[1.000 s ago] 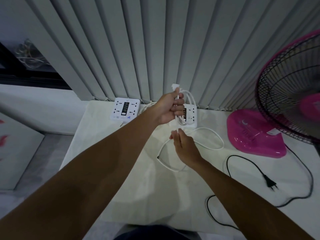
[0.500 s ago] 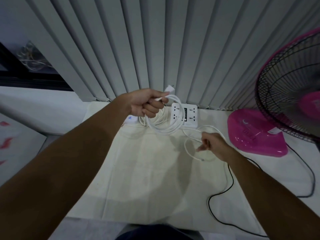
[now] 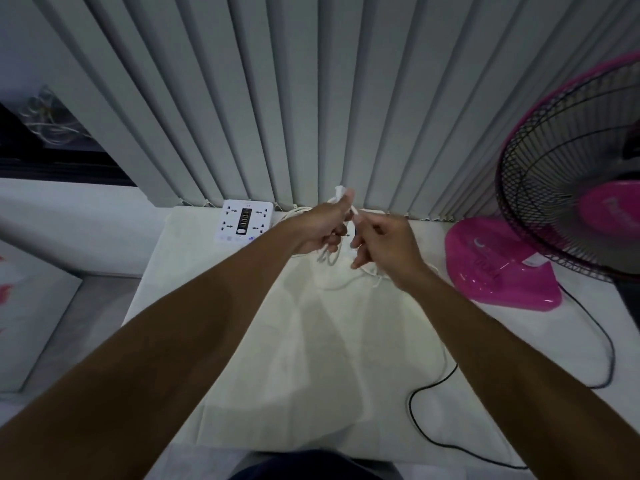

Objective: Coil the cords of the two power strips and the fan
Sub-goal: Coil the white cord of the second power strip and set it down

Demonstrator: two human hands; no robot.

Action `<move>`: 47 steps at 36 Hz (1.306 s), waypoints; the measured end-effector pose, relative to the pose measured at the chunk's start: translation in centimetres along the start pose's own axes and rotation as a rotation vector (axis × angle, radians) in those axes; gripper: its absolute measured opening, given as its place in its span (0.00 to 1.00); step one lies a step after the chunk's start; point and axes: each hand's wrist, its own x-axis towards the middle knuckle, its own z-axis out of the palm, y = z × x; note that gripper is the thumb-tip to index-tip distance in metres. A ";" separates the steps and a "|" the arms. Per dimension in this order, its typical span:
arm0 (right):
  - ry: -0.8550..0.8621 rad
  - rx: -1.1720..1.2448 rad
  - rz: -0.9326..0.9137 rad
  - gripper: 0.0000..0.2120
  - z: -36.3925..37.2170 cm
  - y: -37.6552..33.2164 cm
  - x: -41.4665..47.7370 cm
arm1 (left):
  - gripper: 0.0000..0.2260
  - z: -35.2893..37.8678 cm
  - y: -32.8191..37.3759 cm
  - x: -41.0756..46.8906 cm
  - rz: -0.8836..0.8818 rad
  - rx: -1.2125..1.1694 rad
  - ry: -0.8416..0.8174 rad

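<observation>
The left hand (image 3: 327,230) was closed around a bundle of white cord (image 3: 329,258), loops hanging below the fist and the plug (image 3: 341,192) poking up above the thumb. The right hand (image 3: 381,244) had come up from the table (image 3: 242,341), where half a second earlier it was pinching a loose run of cord low and to the right; now it sat just beside the left, thumb and forefinger pinched narrowly on the cord near the top of the bundle. The gap between the hands had closed, so another loop appeared to be going into the left fist.

A short slack length of cord still trailed on the cloth under the right wrist, toward the table's back edge. The strip this cord belongs to was hidden behind the hands; I could not tell how much cord remained uncoiled. By my reading the first cord was well along but not finished.

The second strip (image 3: 244,221) lay flat near the back left corner, its cord partly visible behind the left hand, seemingly untouched. The pink fan (image 3: 502,268) stood at the right side, and its black cord (image 3: 422,393) wandered loose across the front right of the table, not yet coiled. So most of the task was left: two cords remained after this one.
</observation>
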 end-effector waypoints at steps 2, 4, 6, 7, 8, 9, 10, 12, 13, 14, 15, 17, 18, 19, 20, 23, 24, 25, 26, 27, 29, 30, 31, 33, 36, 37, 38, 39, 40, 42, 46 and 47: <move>0.090 -0.100 -0.107 0.10 1.0 0.9 -1.0 | 0.21 0.5 0.2 0.2 0.034 -0.058 0.044; 0.201 -0.124 -0.148 0.08 1.9 2.2 -1.9 | 0.17 0.8 0.6 0.4 0.058 -0.127 0.101; 0.277 -0.137 -0.147 0.08 2.5 3.9 -2.8 | 0.16 0.9 1.0 0.4 0.078 -0.241 0.147; 0.285 -0.153 -0.150 0.09 2.6 4.8 -3.3 | 0.16 0.8 1.3 0.4 0.082 -0.311 0.159; 0.274 -0.174 -0.153 0.09 2.7 5.6 -3.7 | 0.17 0.6 1.5 0.4 0.085 -0.378 0.165; 0.253 -0.208 -0.154 0.09 2.6 6.4 -4.2 | 0.17 0.4 1.6 0.3 0.088 -0.440 0.161; 0.229 -0.256 -0.153 0.09 2.5 7.1 -4.5 | 0.17 0.2 1.7 0.3 0.090 -0.489 0.149; 0.198 -0.320 -0.145 0.10 2.2 7.9 -4.6 | 0.17 0.1 1.6 0.1 0.089 -0.550 0.109; 0.197 -0.320 -0.137 0.11 2.2 7.8 -4.3 | 0.17 0.1 1.5 0.0 0.088 -0.569 0.085; 0.208 -0.303 -0.131 0.10 2.3 7.5 -3.9 | 0.16 0.3 1.4 -0.1 0.087 -0.581 0.057; 0.230 -0.274 -0.127 0.10 2.4 7.1 -3.4 | 0.16 0.4 1.3 -0.1 0.085 -0.587 0.031; 0.282 -0.203 -0.131 0.10 2.5 6.0 -2.5 | 0.14 0.8 1.2 -0.1 0.089 -0.573 -0.003; 0.299 -0.180 -0.138 0.10 2.6 5.5 -2.1 | 0.13 0.9 1.3 -0.1 0.101 -0.560 -0.013; 0.306 -0.164 -0.143 0.10 2.7 5.2 -1.8 | 0.13 0.9 1.4 -0.1 0.120 -0.552 -0.020; 0.302 -0.149 -0.143 0.10 2.8 5.1 -1.7 | 0.13 0.8 1.6 -0.1 0.140 -0.550 -0.027; 0.221 -0.138 -0.125 0.12 2.9 6.1 -2.0 | 0.13 0.6 2.4 -0.1 0.160 -0.598 -0.061; 0.170 -0.185 -0.128 0.12 2.8 6.7 -2.2 | 0.14 0.4 2.7 -0.1 0.152 -0.638 -0.077; 0.106 -0.249 -0.135 0.12 2.6 7.5 -2.5 | 0.15 0.2 2.9 -0.2 0.139 -0.690 -0.099; 0.034 -0.318 -0.142 0.12 2.3 8.4 -2.7 | 0.16 -0.1 3.1 -0.2 0.124 -0.743 -0.130; -0.037 -0.388 -0.143 0.11 1.9 9.2 -2.9 | 0.17 -0.4 3.2 -0.2 0.110 -0.784 -0.164; -0.148 -0.532 -0.140 0.10 0.7 10.8 -3.0 | 0.17 -1.2 3.3 -0.2 0.083 -0.825 -0.225; -0.181 -0.607 -0.151 0.09 -0.1 11.5 -2.9 | 0.17 -1.8 3.3 -0.3 0.065 -0.829 -0.263; -0.205 -0.687 -0.167 0.09 -0.9 12.2 -2.6 | 0.16 -2.4 3.2 -0.4 0.046 -0.821 -0.312; -0.248 -0.843 -0.155 0.09 -2.6 13.1 -2.0 | 0.15 -3.7 3.1 -0.7 0.007 -0.756 -0.428; -0.293 -1.027 -0.109 0.09 -5.3 13.8 -0.8 | 0.12 -5.6 3.2 -1.4 -0.065 -0.578 -0.611; -0.296 -1.062 -0.103 0.08 -6.1 13.8 -0.4 | 0.12 -6.0 3.2 -1.5 -0.091 -0.517 -0.652; -0.290 -1.085 -0.106 0.07 -6.8 13.7 0.0 | 0.12 -6.3 3.2 -1.7 -0.114 -0.462 -0.677; -0.282 -1.100 -0.113 0.06 -7.3 13.6 0.4 | 0.13 -6.4 3.1 -1.8 -0.135 -0.417 -0.688; -0.278 -1.103 -0.111 0.05 -7.7 13.3 0.8 | 0.13 -6.5 3.1 -1.8 -0.154 -0.385 -0.689; -0.273 -1.051 -0.087 0.03 -8.1 12.4 1.5 | 0.13 -6.4 3.0 -1.9 -0.183 -0.344 -0.667; -0.216 -0.950 -0.088 0.02 -8.7 10.7 2.7 | 0.13 -5.6 2.8 -1.9 -0.229 -0.266 -0.575; -0.182 -0.928 -0.098 0.03 -8.9 10.2 3.0 | 0.13 -5.4 2.7 -1.9 -0.241 -0.238 -0.545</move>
